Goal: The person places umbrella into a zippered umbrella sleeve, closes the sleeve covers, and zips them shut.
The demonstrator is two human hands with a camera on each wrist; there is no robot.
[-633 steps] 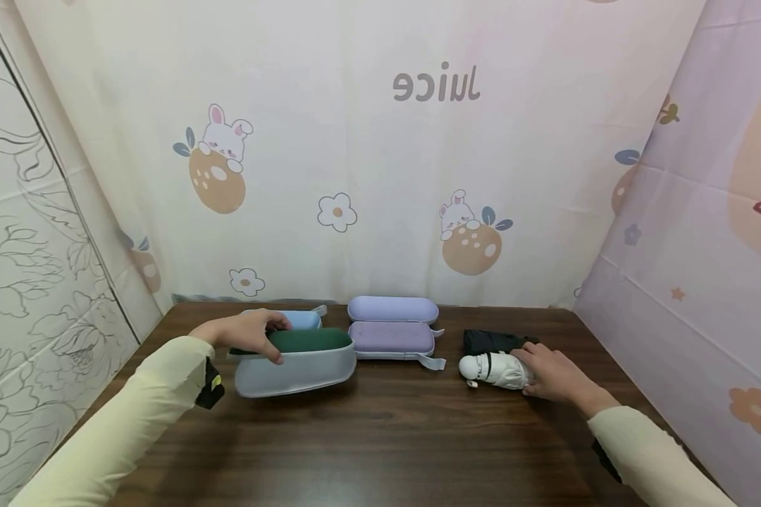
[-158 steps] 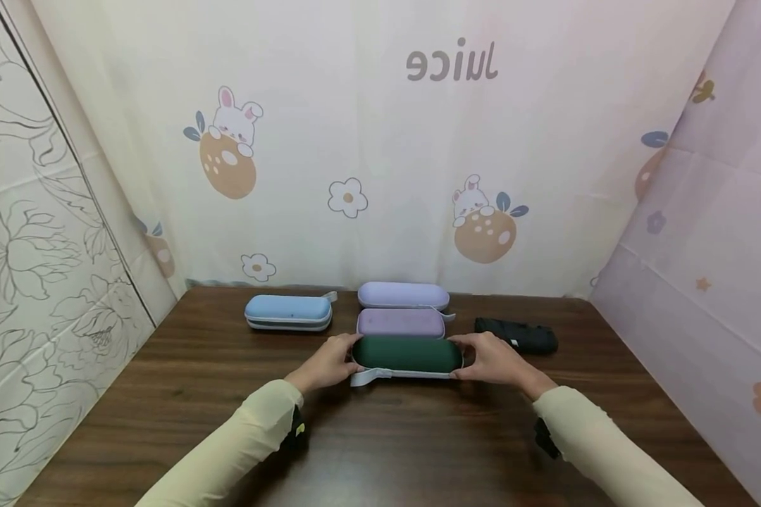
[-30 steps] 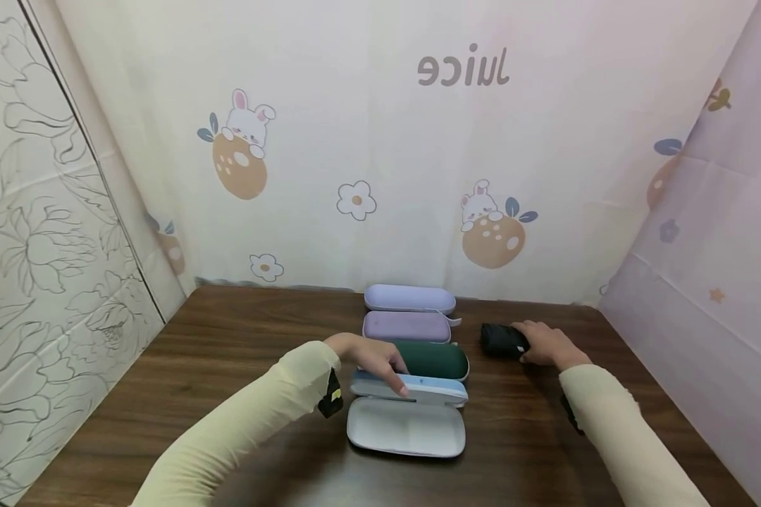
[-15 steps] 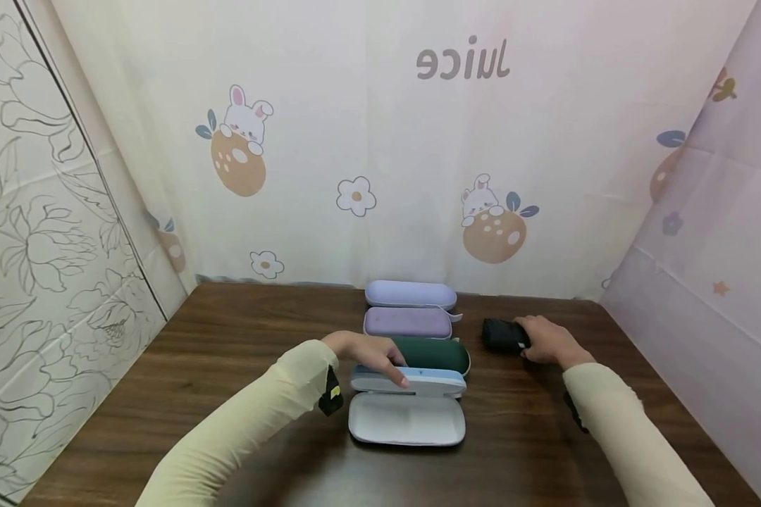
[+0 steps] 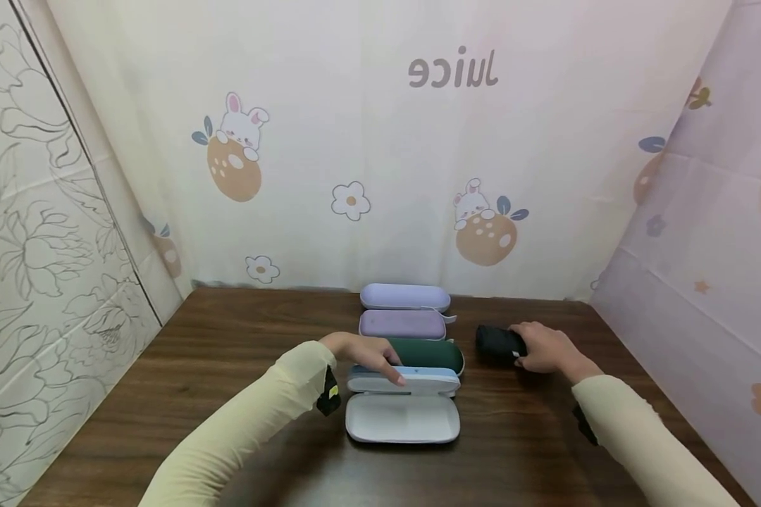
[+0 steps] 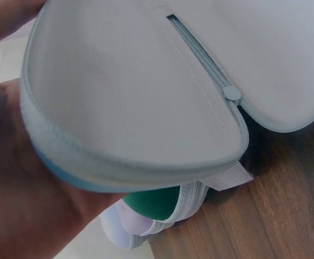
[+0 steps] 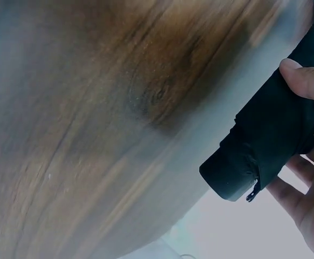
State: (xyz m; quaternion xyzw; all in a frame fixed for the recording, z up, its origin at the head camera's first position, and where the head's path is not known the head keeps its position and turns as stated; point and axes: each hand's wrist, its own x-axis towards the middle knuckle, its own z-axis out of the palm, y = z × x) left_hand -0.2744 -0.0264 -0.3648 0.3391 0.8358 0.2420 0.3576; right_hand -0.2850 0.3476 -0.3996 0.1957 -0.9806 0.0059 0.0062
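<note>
My left hand (image 5: pixel 364 353) grips the raised lid of a light blue zip case (image 5: pixel 403 420), which stands unzipped with its pale inside bare. In the left wrist view the case lid (image 6: pixel 119 91) fills the upper part, and its zip pull (image 6: pixel 232 93) sits at the hinge side. With thumb on one side and fingers on the other, my right hand (image 5: pixel 543 348) holds a folded black umbrella (image 5: pixel 497 343). The right wrist view shows the umbrella (image 7: pixel 275 124) with its narrower end pointing away from the palm.
Behind the blue case lie a closed dark green case (image 5: pixel 426 355), a purple case (image 5: pixel 402 323) and a lavender case (image 5: pixel 404 296), in a row toward the back curtain (image 5: pixel 304 141). All are on the dark wooden table (image 5: pixel 247 324).
Earlier, the blue case lay closed at the back left and a white umbrella was by my right hand; that umbrella is now out of sight. In the last second, the hands hardly moved.
</note>
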